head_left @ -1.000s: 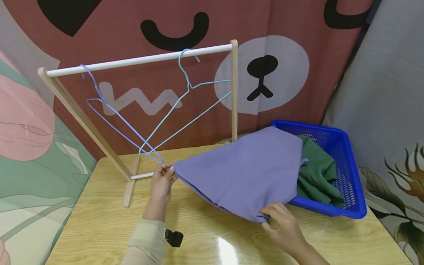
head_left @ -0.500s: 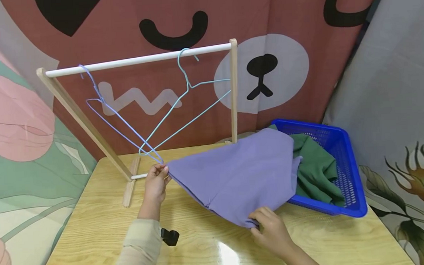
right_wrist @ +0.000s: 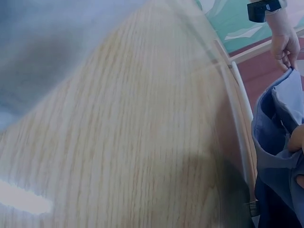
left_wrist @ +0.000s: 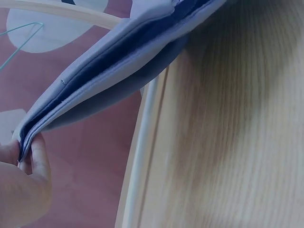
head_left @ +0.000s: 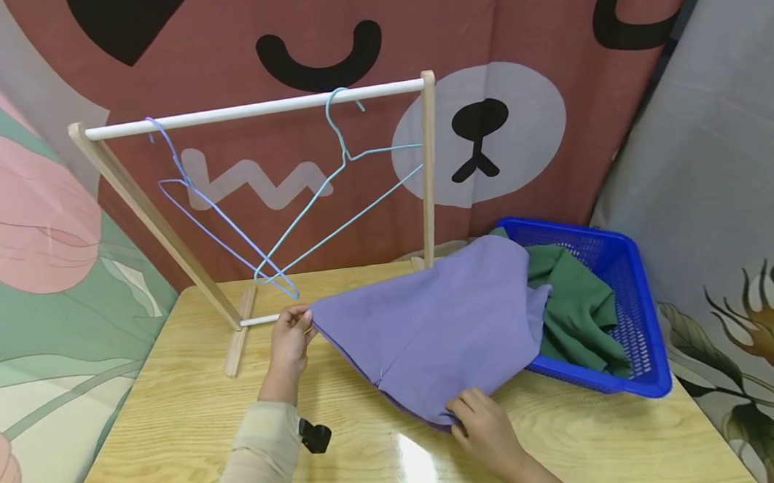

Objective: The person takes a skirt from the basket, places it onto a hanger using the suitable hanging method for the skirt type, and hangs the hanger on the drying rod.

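A folded purple garment (head_left: 430, 319) stretches between my two hands, its far right end lying over the blue basket; its exact kind cannot be told. Thumb and fingers of my left hand (head_left: 291, 341) pinch its left corner. In the left wrist view, the garment's layered edge (left_wrist: 95, 78) gapes above that left hand (left_wrist: 28, 185). My right hand (head_left: 487, 429) grips the near edge, fingertips partly hidden in the cloth. The right wrist view shows the garment's open end (right_wrist: 273, 118) at the right border, with only part of the right hand (right_wrist: 298, 140) visible.
A wooden rack (head_left: 428, 174) with a white bar (head_left: 255, 111) stands behind. On it hang a blue-purple hanger (head_left: 221, 214) and a turquoise hanger (head_left: 343, 160), their lower ends crossing. Green cloth (head_left: 577, 312) lies in the blue basket (head_left: 647, 315) at the right of the wooden table (head_left: 161, 436).
My right hand has moved left and slightly nearer, drawing the purple garment with it and uncovering more green cloth. The left hand has shifted slightly and keeps its pinch.
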Tool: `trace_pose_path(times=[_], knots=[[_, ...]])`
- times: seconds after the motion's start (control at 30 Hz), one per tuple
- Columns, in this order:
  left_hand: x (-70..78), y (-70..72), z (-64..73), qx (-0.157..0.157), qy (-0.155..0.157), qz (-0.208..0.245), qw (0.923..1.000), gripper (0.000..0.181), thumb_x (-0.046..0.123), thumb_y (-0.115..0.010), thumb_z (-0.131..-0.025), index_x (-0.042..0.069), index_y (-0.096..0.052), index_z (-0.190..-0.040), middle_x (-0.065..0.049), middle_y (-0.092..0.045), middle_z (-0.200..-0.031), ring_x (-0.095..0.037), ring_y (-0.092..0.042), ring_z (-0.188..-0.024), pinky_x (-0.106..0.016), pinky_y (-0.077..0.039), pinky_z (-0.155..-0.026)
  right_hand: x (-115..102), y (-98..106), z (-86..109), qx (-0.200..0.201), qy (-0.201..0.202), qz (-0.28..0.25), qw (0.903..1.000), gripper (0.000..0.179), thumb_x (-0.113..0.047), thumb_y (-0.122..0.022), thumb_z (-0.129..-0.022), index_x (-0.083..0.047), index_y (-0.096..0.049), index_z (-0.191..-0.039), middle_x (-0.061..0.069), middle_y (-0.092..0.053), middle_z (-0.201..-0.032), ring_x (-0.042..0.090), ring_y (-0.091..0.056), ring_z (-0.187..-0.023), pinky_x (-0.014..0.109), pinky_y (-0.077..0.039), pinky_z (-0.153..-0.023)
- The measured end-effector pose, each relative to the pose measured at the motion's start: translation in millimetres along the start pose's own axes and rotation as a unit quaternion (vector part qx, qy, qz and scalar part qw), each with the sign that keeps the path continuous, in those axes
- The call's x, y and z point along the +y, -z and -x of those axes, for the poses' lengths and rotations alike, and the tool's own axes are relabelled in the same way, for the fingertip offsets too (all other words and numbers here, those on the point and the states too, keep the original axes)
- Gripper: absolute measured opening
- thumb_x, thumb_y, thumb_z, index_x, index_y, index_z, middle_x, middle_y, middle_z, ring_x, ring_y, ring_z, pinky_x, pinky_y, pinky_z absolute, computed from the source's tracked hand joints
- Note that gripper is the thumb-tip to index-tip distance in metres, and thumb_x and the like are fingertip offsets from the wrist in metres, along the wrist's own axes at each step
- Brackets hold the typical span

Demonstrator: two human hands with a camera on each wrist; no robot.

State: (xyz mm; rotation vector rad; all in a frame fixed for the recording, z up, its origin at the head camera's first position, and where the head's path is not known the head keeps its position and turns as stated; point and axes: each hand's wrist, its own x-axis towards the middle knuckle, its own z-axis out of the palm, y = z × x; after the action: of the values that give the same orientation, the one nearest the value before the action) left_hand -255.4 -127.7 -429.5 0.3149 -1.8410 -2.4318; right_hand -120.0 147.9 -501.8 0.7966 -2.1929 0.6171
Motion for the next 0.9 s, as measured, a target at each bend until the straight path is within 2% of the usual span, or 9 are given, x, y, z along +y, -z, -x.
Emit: trace_pose_path(times=[0.03, 0.23, 0.4, 0.57, 0.7, 0.8, 0.9], knots=[[-0.8, 0.1, -0.1, 0.001, 0.002, 0.0, 1.0, 0.012, -0.002, -0.046, -0.086, -0.004, -0.043, -0.097, -0.007, -0.041, -0.085, -0.007, -0.047, -0.071, -0.021, -0.046, -0.071, 0.3, -0.6, 0.8, 0.001, -0.002, 0.004, 1.0, 0.024, 0.0, -0.057, -0.053, -0.006, -0.058, -0.075, -0.002, -0.047, -0.072, 0.012, -0.044, -0.063, 0.019, -0.039, -0.054], [-3.7, 0.3, 0.3, -0.001, 0.007, -0.003, 1.0, 0.012, -0.003, -0.043, -0.087, -0.004, -0.043, -0.098, -0.003, -0.042, -0.083, -0.007, -0.048, -0.073, -0.022, -0.047, -0.073, -1.0, -0.6, 4.5, -0.018, -0.029, 0.034, 0.9988, 0.026, -0.004, -0.062, -0.05, -0.005, -0.059, -0.076, 0.0, -0.047, -0.074, 0.013, -0.044, -0.065, 0.022, -0.04, -0.055], [-6.9, 0.9, 0.1, 0.001, 0.006, -0.002, 1.0, 0.011, -0.003, -0.043, -0.087, -0.004, -0.043, -0.098, -0.004, -0.043, -0.085, -0.007, -0.048, -0.073, -0.021, -0.047, -0.072, -4.0, -0.5, 5.9, -0.058, -0.063, 0.066, 0.9941, 0.033, -0.013, -0.074, -0.048, -0.005, -0.06, -0.077, 0.001, -0.049, -0.077, 0.014, -0.046, -0.068, 0.026, -0.044, -0.057], [-10.0, 1.8, 0.9, 0.009, 0.006, -0.001, 0.9999, 0.01, -0.003, -0.044, -0.087, -0.003, -0.043, -0.097, -0.006, -0.044, -0.086, -0.007, -0.048, -0.072, -0.021, -0.047, -0.072, -6.3, 0.1, 5.8, -0.096, -0.08, 0.084, 0.9886, 0.039, -0.022, -0.078, -0.048, -0.005, -0.061, -0.079, 0.003, -0.051, -0.08, 0.015, -0.047, -0.071, 0.028, -0.045, -0.06], [-10.5, 1.2, 2.0, 0.011, 0.011, 0.003, 0.9999, 0.009, -0.003, -0.044, -0.086, -0.002, -0.044, -0.095, -0.001, -0.045, -0.082, -0.006, -0.047, -0.072, -0.02, -0.047, -0.07, -8.3, 4.1, 3.7, -0.124, -0.087, 0.083, 0.985, 0.034, -0.016, -0.077, -0.052, -0.006, -0.06, -0.08, 0.002, -0.049, -0.08, 0.014, -0.046, -0.071, 0.028, -0.044, -0.059], [-10.1, 0.9, 2.5, 0.011, 0.012, 0.003, 0.9999, 0.009, -0.004, -0.044, -0.086, -0.001, -0.044, -0.095, 0.002, -0.044, -0.079, -0.006, -0.046, -0.071, -0.018, -0.046, -0.069, -8.0, 8.4, 1.4, -0.147, -0.108, 0.075, 0.9803, 0.028, -0.012, -0.074, -0.057, -0.006, -0.06, -0.081, 0.002, -0.05, -0.081, 0.015, -0.047, -0.074, 0.029, -0.044, -0.061], [-10.3, 0.8, 2.6, 0.013, 0.015, 0.005, 0.9998, 0.009, -0.003, -0.044, -0.087, -0.001, -0.044, -0.095, 0.003, -0.043, -0.077, -0.006, -0.046, -0.071, -0.018, -0.046, -0.068, -4.7, 13.4, -0.6, -0.15, -0.131, 0.075, 0.9771, 0.025, -0.012, -0.072, -0.062, -0.005, -0.061, -0.083, 0.003, -0.051, -0.084, 0.017, -0.048, -0.077, 0.031, -0.045, -0.066]])
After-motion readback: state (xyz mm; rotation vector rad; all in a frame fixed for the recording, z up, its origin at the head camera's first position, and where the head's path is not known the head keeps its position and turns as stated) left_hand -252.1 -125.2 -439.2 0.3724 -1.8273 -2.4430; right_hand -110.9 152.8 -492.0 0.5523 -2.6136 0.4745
